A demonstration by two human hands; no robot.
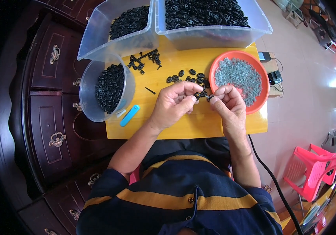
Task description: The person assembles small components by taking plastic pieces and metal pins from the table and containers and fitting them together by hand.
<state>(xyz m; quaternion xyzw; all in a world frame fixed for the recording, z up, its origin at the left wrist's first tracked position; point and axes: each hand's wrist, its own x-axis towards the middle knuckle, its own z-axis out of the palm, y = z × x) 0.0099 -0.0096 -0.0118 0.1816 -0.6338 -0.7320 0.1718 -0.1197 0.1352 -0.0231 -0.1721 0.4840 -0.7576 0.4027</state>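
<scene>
The left hand [172, 104] pinches a small black oval piece [196, 95] between thumb and fingers, just above the yellow table [203, 126], near the middle of its front part. The piece is dark and smooth-edged, with a yellowish spot on its face; whether that is a hole or a mark I cannot tell. The right hand [231, 109] is closed at the fingertips on a small dark part [210, 98], mostly covered by the thumb, and a thin silvery sliver shows between the 2 hands. Just beyond them lie loose black ovals [192, 72], glossy and rounded, several showing 2 holes. Many similar black pieces fill a round clear tub [86, 92] at the left and 2 clear rectangular bins [215, 39] at the back. An orange-red bowl [265, 84], beside the right hand, holds a heap of thin silvery pins [238, 78]. Nearer the tub lie branched black scraps [142, 59], a thin black spike [150, 90] and a light-blue bar [129, 115].
</scene>
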